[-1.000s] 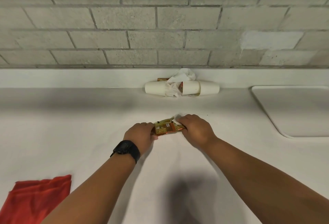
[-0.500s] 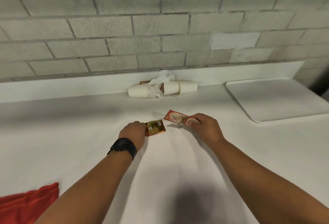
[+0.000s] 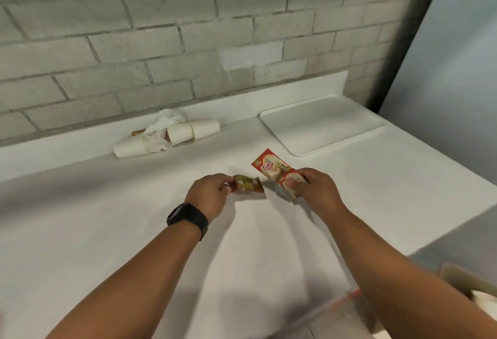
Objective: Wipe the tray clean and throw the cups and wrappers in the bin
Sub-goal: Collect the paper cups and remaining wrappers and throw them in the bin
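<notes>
Wrapper collection is the step in hand. On the white surface (image 3: 107, 231), paper cups (image 3: 172, 137) lie on their sides by the wall, stuffed with crumpled tissue (image 3: 164, 123). The left hand (image 3: 209, 196) pinches a gold sachet (image 3: 247, 184); the right hand (image 3: 314, 190) grips red Coffee-mate sachets (image 3: 271, 169). The tray (image 3: 322, 123), far right, holds nothing. Next, probably, carry them to the bin, perhaps the box (image 3: 462, 282) at lower right; its contents are hidden.

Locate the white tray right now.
In the head view the white tray lies flat on the counter at the far right, against the brick wall, right of the paper cups and beyond the right hand.
</notes>
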Tool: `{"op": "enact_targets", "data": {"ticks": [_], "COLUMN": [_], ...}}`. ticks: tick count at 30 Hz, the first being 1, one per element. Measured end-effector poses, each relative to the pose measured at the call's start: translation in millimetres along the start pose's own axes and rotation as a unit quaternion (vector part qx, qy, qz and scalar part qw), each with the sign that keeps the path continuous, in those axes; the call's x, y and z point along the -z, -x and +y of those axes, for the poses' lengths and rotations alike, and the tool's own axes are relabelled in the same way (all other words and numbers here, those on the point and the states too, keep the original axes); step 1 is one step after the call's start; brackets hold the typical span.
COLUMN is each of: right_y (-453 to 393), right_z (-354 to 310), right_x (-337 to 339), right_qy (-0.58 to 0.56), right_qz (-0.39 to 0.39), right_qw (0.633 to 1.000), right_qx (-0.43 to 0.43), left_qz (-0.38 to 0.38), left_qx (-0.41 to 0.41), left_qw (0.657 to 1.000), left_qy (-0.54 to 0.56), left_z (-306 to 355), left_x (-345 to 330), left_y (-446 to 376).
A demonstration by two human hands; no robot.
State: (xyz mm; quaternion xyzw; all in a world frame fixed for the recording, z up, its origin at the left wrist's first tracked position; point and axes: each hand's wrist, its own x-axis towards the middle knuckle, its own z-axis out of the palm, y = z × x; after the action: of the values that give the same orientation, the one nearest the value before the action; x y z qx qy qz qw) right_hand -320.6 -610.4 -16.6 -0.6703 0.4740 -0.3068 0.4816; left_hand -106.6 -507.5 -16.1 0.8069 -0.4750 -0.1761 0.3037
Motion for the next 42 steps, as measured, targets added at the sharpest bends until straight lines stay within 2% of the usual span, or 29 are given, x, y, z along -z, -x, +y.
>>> {"op": "enact_targets", "data": {"ticks": [9, 15, 22, 26, 29, 34, 37, 42], "right_y": [34.7, 65.6, 112.5, 130.7, 135.6, 125.2, 117.8, 123.7], "right_z": [70.7, 134.8, 220.9, 286.2, 329.5, 383.8, 403.8, 413.2], "right_x": [166.5, 271.0, 373.4, 401.7, 407.6, 413.2, 420.9, 423.3], "right_qy": [0.034, 0.019, 0.005, 0.058, 0.065, 0.078, 0.048, 0.055], "right_qz": [0.092, 0.166, 0.254, 0.273, 0.268, 0.213, 0.227, 0.198], "right_qw": [0.994, 0.98, 0.946, 0.919, 0.906, 0.894, 0.886, 0.888], "right_qx": [-0.043, -0.107, -0.202, -0.277, -0.32, -0.388, -0.402, -0.411], "left_qz": [-0.096, -0.165, -0.243, -0.276, -0.308, -0.362, -0.374, -0.397], "left_qx": [-0.107, -0.195, -0.318, -0.383, -0.377, -0.331, -0.3, -0.238], "left_qw": [0.989, 0.966, 0.91, 0.865, 0.853, 0.846, 0.849, 0.859], "left_qy": [-0.012, -0.048, -0.111, -0.173, -0.188, -0.211, -0.222, -0.22], "left_z": [139.4, 226.0, 307.4, 333.0, 339.6, 342.4, 341.9, 339.3], "left_x": [-132.2, -226.9, -325.0, -368.6, -394.9, -435.7, -455.3, -483.3], "left_y": [17.4, 39.1, 66.3, 80.8, 84.9, 81.3, 74.7, 67.9]}}
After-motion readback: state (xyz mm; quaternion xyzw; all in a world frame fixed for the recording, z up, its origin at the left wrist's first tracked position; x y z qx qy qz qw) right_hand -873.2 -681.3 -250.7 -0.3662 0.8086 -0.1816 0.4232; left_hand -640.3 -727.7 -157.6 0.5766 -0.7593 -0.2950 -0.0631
